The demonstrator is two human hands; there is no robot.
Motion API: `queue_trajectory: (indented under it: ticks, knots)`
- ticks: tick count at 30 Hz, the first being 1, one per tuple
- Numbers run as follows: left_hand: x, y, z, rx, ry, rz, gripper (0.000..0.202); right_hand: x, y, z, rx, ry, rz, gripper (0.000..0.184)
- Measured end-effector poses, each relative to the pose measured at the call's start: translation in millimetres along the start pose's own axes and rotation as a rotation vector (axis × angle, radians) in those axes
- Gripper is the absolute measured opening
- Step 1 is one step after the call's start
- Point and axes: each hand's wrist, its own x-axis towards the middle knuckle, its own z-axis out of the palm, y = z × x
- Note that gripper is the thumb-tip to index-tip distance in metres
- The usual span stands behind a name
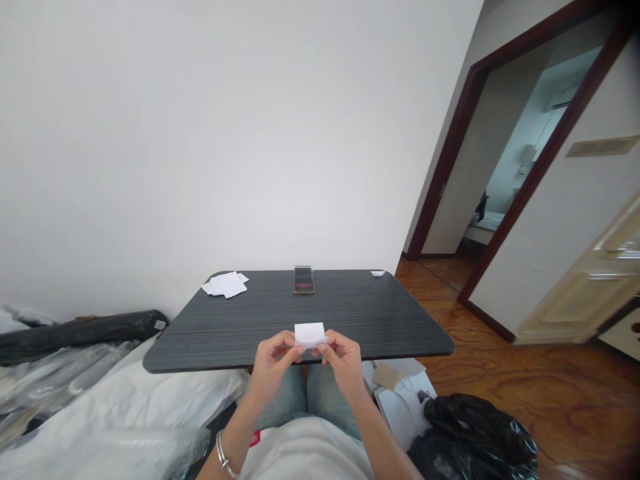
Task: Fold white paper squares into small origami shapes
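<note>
Paper (310, 335) pinched by left hand (273, 367), right hand (344, 365) (over dark tabletop (360, 310)).

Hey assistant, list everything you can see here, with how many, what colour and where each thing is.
Wood-grain laminate table: one, charcoal, ahead of the person.
Loose paper sheets: small pile, white, far left of table.
Rectangular phone: one, dark with tan edge, far edge of table.
Paper scrap: one, white, far right corner of table.
Folded paper piece: one, white, between the hands.
Rolled bundle: one, black, left of table.
Plastic sheeting: one mass, white and translucent, lower left.
Plastic bag: one, glossy black, lower right.
Cardboard piece: one, tan, below table's right side.
Panel door: one, cream, right.
Left hand: one, gripping paper.
Right hand: one, gripping paper.
Bangle: one, silver, left wrist.
</note>
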Motion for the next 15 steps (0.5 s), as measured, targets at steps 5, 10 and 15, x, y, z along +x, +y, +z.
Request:
queue_trajectory:
  ticks: [5, 10, 15]
  knots:
    - [-3.3, 3.8, 4.6, 0.035, 0.008, 0.008, 0.018, -0.8, -5.6, 3.3, 0.069, 0.020, 0.063, 0.023]
    - [-4.8, 5.0, 6.1, 0.054, 0.055, 0.022, 0.020, -1.9, -2.9, 7.4, 0.101, 0.062, 0.068, 0.022]
    - [-4.5, 6.9, 9.8, 0.013, 0.110, -0.015, 0.023, -3.3, -3.8, 10.1, 0.104, 0.093, 0.065, 0.022]
